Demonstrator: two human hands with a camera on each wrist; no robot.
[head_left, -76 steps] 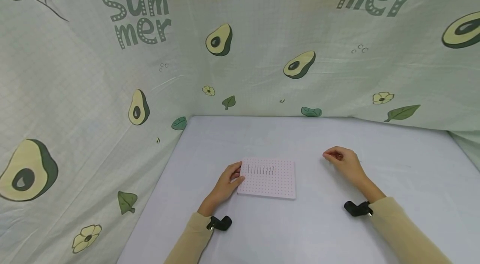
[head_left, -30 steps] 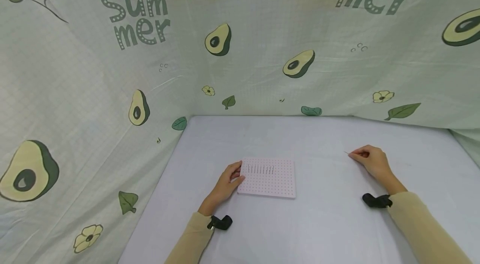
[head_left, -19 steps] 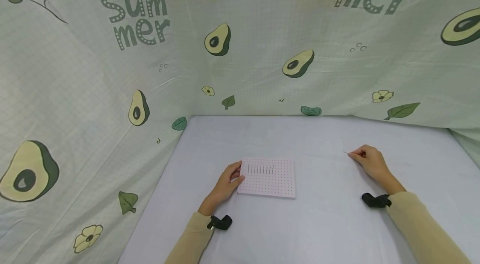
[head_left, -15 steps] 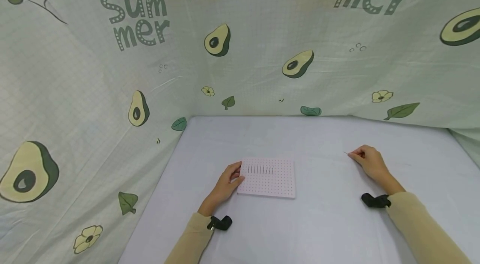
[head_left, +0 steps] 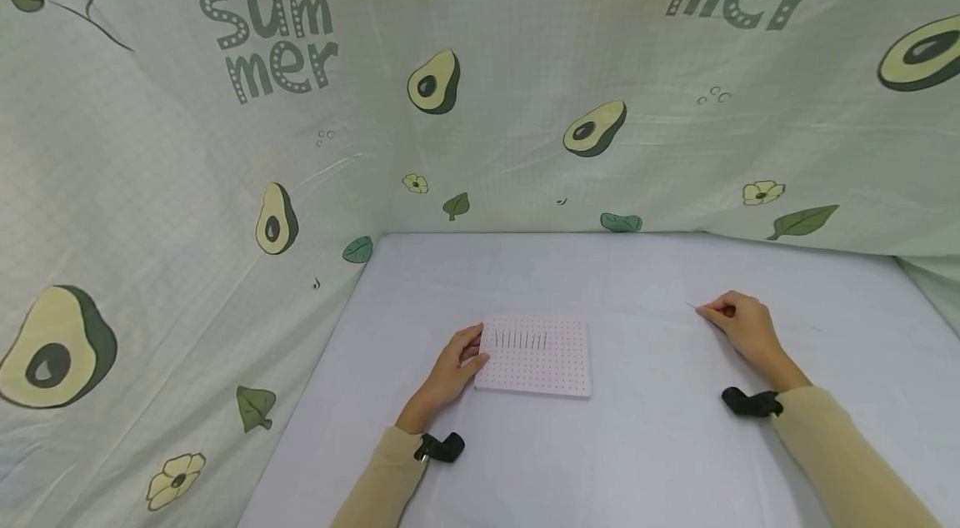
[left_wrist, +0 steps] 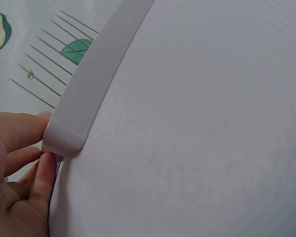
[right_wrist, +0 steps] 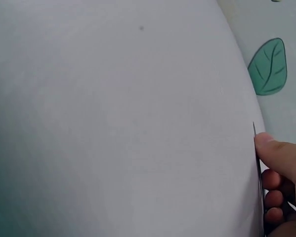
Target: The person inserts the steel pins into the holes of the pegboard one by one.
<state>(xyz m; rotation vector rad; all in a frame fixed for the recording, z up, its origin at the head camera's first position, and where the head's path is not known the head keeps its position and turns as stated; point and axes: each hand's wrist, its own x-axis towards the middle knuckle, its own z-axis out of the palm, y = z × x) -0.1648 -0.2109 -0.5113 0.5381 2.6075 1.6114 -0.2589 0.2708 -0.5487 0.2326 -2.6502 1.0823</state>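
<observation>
A pale pink pegboard [head_left: 555,370] with rows of small holes lies on the table. Several thin needles [head_left: 521,340] stand in a row in its upper left part; the left wrist view shows these needles [left_wrist: 45,67] sticking up beyond the board's edge [left_wrist: 86,98]. My left hand [head_left: 450,366] grips the board at its left side. Well to the right of the board, my right hand [head_left: 742,328] pinches a thin needle [head_left: 691,305] between thumb and fingertips. In the right wrist view, the needle's tip [right_wrist: 254,129] shows past the thumb; the fingers hide part of the rest.
A white cloth [head_left: 637,453] covers the table. Behind it and along the left hangs a pale green curtain [head_left: 510,178] printed with avocados and leaves. A black wrist camera [head_left: 442,446] sits on the left wrist, another black camera [head_left: 750,402] on the right.
Since 2.5 seconds ago my right hand has moved to the right, and a needle now shows at its fingertips. Over the last second it stays nearly still. My left hand and the board stay put.
</observation>
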